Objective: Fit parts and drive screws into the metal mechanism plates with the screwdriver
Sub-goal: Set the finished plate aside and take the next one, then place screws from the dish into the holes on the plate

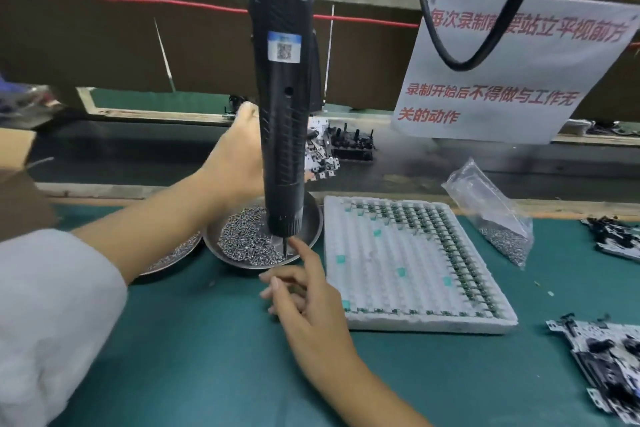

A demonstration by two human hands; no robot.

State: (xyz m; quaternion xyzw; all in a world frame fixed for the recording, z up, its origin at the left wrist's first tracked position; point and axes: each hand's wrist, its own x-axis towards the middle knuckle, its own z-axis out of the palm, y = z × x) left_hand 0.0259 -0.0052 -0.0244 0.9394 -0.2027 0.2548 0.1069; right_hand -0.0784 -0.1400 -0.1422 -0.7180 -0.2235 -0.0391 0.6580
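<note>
Head view. Screwdriver [282, 107] hangs vertical at centre on overhead cord, bit over screw dish [308, 230], likely for quick pickup. Left hand [239, 156] reaches past it toward plate [320, 159] at 12 o'clock; grasp hidden, cannot tell. Right hand [304, 305] loosely curled, empty, forefinger at bit tip. Tray [415, 263] at 3 o'clock.

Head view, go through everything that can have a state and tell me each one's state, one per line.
screwdriver: hanging upright, bit down in the screw dish
screw dish: holding loose screws
white tray: partly filled
plastic bag: screws at bottom
left hand: reaching behind screwdriver, grip hidden
right hand: forefinger pointing at bit
</note>
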